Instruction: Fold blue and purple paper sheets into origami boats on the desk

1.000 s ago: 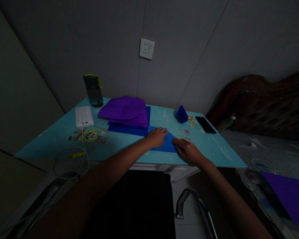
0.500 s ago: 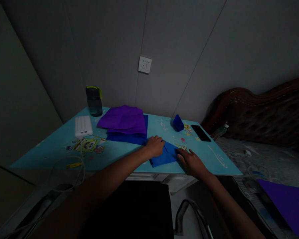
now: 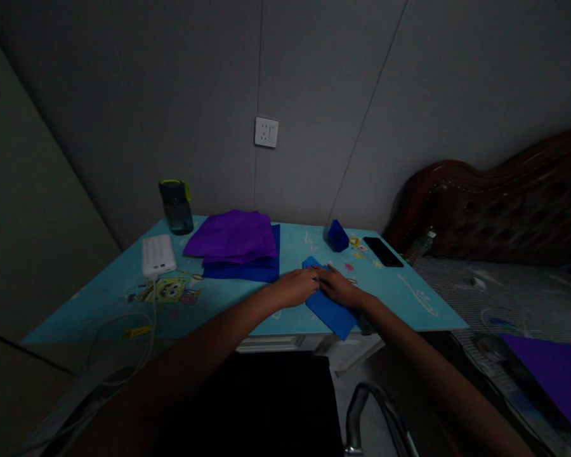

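Hands (image 3: 301,287) (image 3: 339,287) x2 on 1 blue ppr (image 3: 333,312)

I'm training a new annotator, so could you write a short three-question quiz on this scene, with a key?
1. Multiple choice: What do the left hand and right hand rest on?
A) a power bank
B) a blue sheet
C) a wall socket

2. True or false: On the table, the dark bottle stands left of the purple sheets in the picture.

3. Fill in: The flat black thing on the table, on the side toward the headboard, is a ____.

Key: 1. B; 2. True; 3. phone
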Demonstrator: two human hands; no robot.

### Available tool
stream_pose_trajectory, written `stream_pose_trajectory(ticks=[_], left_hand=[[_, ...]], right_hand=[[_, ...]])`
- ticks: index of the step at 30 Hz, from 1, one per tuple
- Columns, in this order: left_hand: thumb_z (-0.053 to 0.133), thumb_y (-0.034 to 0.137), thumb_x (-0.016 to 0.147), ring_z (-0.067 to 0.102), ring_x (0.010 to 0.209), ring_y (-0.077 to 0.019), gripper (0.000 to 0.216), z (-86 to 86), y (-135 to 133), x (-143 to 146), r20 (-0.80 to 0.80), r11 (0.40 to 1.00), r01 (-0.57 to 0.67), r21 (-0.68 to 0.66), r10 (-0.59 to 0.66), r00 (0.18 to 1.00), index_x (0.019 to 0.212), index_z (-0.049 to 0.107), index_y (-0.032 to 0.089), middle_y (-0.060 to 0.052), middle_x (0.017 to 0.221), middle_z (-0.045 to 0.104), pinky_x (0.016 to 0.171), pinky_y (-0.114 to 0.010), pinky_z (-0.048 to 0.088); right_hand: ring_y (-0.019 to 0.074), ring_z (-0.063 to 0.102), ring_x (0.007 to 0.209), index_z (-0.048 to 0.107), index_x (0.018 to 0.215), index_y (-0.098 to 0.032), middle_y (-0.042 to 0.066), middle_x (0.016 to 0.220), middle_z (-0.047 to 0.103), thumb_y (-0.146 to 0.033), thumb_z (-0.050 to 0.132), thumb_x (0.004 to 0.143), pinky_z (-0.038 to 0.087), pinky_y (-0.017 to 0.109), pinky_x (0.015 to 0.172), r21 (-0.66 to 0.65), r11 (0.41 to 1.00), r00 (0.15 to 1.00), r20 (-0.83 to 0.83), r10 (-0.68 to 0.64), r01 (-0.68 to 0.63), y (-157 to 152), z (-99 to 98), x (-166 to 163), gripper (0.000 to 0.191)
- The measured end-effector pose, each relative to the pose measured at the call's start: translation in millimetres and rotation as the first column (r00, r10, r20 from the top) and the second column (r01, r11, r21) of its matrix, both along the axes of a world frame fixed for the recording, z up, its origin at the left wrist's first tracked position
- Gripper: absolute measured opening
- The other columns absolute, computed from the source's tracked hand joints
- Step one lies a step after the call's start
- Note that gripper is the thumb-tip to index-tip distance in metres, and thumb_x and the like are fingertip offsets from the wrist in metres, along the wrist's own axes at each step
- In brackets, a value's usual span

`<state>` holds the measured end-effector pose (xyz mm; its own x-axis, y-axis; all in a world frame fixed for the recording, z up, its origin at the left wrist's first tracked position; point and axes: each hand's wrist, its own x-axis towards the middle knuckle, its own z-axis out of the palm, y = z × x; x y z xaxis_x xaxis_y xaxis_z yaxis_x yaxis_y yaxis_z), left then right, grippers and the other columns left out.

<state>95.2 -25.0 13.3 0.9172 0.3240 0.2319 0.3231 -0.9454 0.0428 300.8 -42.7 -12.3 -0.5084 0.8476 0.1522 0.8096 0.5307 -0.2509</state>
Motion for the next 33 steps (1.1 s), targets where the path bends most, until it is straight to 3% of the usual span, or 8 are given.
stream_pose_trajectory(ticks=[4,7,10,14,20,26,29,33], left_hand=[[0.053,0.024,0.092,0.06,0.107,-0.0195,0.019,-9.0,7,0,0.041,0.997,-0.069,-0.022,0.07,0.997,0.103,0.066,0.016,-0.008,0.116,0.063,0.095,-0.031,0.047],[0.049,0.024,0.095,0.059,0.108,-0.0184,0.02,-18.5,7,-2,0.05,0.997,-0.074,-0.037,0.076,0.996,0.102,0.066,0.018,-0.006,0.113,0.066,0.096,-0.029,0.047],[0.045,0.012,0.093,0.057,0.111,-0.0172,0.026,-26.5,9,-3,0.055,0.998,-0.058,-0.037,0.06,0.997,0.109,0.064,0.02,-0.004,0.116,0.065,0.096,-0.027,0.046],[0.045,0.005,0.089,0.055,0.113,-0.0177,0.035,-32.5,13,-3,0.101,0.998,-0.041,-0.052,0.046,0.994,0.116,0.062,0.019,-0.005,0.123,0.062,0.095,-0.027,0.046],[0.046,0.015,0.091,0.057,0.108,-0.0189,0.031,-29.5,11,-6,0.123,0.996,-0.033,-0.082,0.043,0.991,0.116,0.065,0.018,-0.007,0.118,0.064,0.096,-0.03,0.046],[0.048,0.024,0.091,0.057,0.102,-0.0215,0.027,-28.9,0,-6,0.151,1.0,-0.025,-0.011,0.027,0.988,0.11,0.068,0.019,-0.009,0.106,0.064,0.094,-0.034,0.046],[0.049,0.025,0.091,0.057,0.101,-0.0226,0.026,-28.2,-5,-4,0.144,0.998,-0.069,0.008,0.067,0.987,0.107,0.068,0.018,-0.011,0.102,0.063,0.092,-0.036,0.047],[0.048,0.025,0.09,0.056,0.097,-0.0231,0.026,-25.1,-9,-3,0.126,0.995,-0.095,0.017,0.092,0.988,0.103,0.069,0.018,-0.01,0.098,0.063,0.088,-0.036,0.048]], right_hand=[[0.0241,0.043,0.134,0.052,0.133,-0.022,0.012,0.138,0.055,-0.021,0.044,0.095,0.018,0.06,0.113,0.155,0.981,0.993,-0.038,-0.113,0.117,-11,3.7,-7,0.039],[0.0242,0.048,0.13,0.056,0.13,-0.022,0.012,0.134,0.058,-0.024,0.046,0.095,0.027,0.055,0.113,0.205,0.975,0.994,-0.082,-0.071,0.087,-42,14.5,-4,0.036],[0.0249,0.048,0.13,0.056,0.132,-0.026,0.009,0.14,0.053,-0.035,0.058,0.091,0.036,0.046,0.111,0.019,0.994,0.992,-0.053,0.111,-0.11,-79,26.9,0,0.042],[0.0299,0.034,0.139,0.045,0.142,-0.028,0.009,0.151,0.037,-0.047,0.073,0.076,0.027,0.047,0.116,-0.126,0.977,0.985,-0.026,0.17,-0.172,-105,32.1,3,0.074],[0.0231,0.043,0.134,0.051,0.137,-0.03,0.006,0.145,0.047,-0.031,0.053,0.093,0.031,0.044,0.114,-0.15,0.977,0.985,-0.109,0.137,-0.153,-102,28.2,16,0.044],[0.0222,0.066,0.097,0.069,0.104,-0.022,0.006,0.104,0.072,-0.043,0.043,0.096,0.051,0.037,0.089,-0.157,0.982,0.929,-0.337,-0.154,0.106,-91,22.1,18,0.034],[0.0186,0.062,0.069,0.064,0.08,-0.018,0.003,0.075,0.068,-0.048,0.044,0.094,0.05,0.03,0.068,-0.092,0.957,0.894,-0.342,-0.289,0.274,-83,17.4,12,0.039],[0.0161,0.055,0.063,0.056,0.07,-0.018,0.0,0.067,0.06,-0.049,0.044,0.093,0.044,0.027,0.061,-0.027,0.931,0.869,-0.348,-0.351,0.365,-68,15.5,4,0.04]])
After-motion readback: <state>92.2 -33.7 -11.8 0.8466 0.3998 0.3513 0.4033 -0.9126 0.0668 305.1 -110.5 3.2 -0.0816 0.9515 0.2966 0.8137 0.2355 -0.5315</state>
